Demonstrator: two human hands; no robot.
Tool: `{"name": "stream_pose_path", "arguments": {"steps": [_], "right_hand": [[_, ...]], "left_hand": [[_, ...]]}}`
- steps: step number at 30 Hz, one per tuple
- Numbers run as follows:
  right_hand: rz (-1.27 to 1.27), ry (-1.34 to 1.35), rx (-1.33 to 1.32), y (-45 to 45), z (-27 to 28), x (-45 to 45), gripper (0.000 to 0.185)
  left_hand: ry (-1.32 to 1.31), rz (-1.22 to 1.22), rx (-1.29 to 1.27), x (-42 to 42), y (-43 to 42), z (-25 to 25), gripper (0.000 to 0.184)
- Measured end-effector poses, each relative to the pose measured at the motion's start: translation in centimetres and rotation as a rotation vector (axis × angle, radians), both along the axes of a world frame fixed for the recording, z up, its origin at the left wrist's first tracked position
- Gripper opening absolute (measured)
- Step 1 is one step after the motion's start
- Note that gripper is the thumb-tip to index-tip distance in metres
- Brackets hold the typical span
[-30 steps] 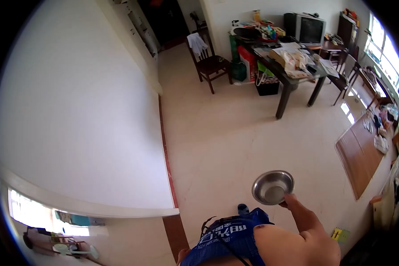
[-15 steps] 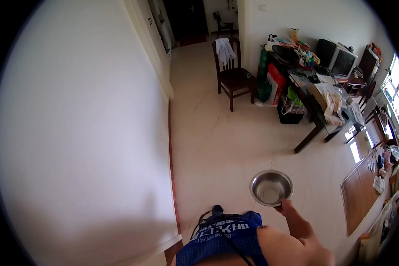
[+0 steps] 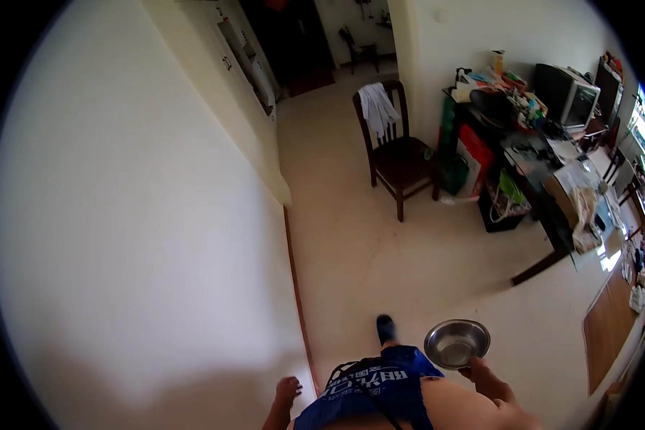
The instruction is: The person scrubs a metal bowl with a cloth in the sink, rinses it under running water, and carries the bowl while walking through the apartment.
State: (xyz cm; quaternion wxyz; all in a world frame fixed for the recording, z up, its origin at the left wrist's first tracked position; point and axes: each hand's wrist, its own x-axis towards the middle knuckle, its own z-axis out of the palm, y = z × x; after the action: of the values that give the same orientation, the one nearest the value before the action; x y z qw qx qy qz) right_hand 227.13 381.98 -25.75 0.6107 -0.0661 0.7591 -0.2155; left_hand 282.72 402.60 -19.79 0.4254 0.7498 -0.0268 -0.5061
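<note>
A round metal bowl (image 3: 457, 344), with nothing visible inside, hangs out in front of the body at the lower right. My right hand (image 3: 478, 370) grips its near rim, fingers closed. At the lower left, beside the white wall, is my left hand (image 3: 289, 388); its fingers look curled, but they are small and blurred, so whether they are closed cannot be made out. Between the hands is the blue cloth with white lettering (image 3: 380, 383) worn at the waist. A dark shoe (image 3: 385, 328) shows on the floor ahead.
A white wall (image 3: 143, 215) runs along the left. Ahead stands a dark wooden chair (image 3: 401, 159) with a white cloth on its back. To the right are a cluttered glass-topped table (image 3: 591, 251), a black box of bags (image 3: 499, 215) and a television (image 3: 579, 105).
The chair and table have come nearer and shifted right in the view. My left hand has come into view at the lower left. The bowl, still in my right hand, sits lower.
</note>
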Motion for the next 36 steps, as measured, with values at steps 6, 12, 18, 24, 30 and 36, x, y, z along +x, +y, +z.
{"name": "stream_pose_path", "arguments": {"steps": [6, 12, 18, 24, 30, 36], "right_hand": [[1.633, 0.544, -0.408, -16.0, -13.4, 2.9, 0.039], [0.284, -0.009, -0.277, -32.8, 6.0, 20.0, 0.043], [0.196, -0.164, -0.389, -41.3, 7.6, 28.5, 0.038], [0.095, -0.225, -0.306, -45.8, 11.2, 35.0, 0.03], [0.044, -0.162, -0.328, -52.7, 11.1, 39.8, 0.026], [0.049, -0.227, -0.275, -62.3, 9.4, 44.7, 0.032]], "left_hand": [[-0.506, -0.812, 0.183, 6.5, 1.9, -12.7, 0.019], [-0.371, -0.616, 0.319, 8.4, -6.8, -11.2, 0.021], [-0.381, -0.72, 0.311, 15.6, -18.5, -11.1, 0.023], [-0.814, -1.404, 0.362, 24.5, -36.4, -1.3, 0.027], [0.015, -0.236, -0.031, 37.4, -50.0, -6.2, 0.029], [-0.105, -0.679, -0.182, 38.5, -59.3, -3.5, 0.018]]}}
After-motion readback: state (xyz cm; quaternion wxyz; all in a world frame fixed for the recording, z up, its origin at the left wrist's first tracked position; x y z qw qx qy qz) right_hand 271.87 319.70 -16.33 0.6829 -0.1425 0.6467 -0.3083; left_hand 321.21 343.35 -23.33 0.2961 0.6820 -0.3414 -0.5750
